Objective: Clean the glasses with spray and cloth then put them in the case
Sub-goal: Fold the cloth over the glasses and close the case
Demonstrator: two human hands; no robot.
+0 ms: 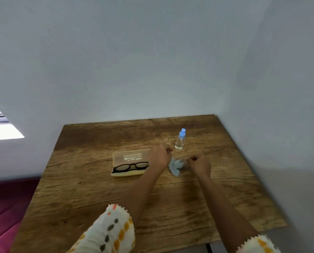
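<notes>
While the left hand (159, 157) and right hand (200, 163) curl by the cloth (176, 168), I cannot tell if they pinch it. Best lift the glasses (123, 168) by the frame.

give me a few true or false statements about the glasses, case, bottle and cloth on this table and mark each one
1. The glasses lie inside the open case. True.
2. The spray bottle lies on its side. False: it stands upright on the table.
3. The cloth sits between the left hand and the right hand. True.
4. The spray bottle has a red cap. False: the cap is blue.
5. The cloth is folded inside the case. False: it lies crumpled on the table, beside the case.
</notes>
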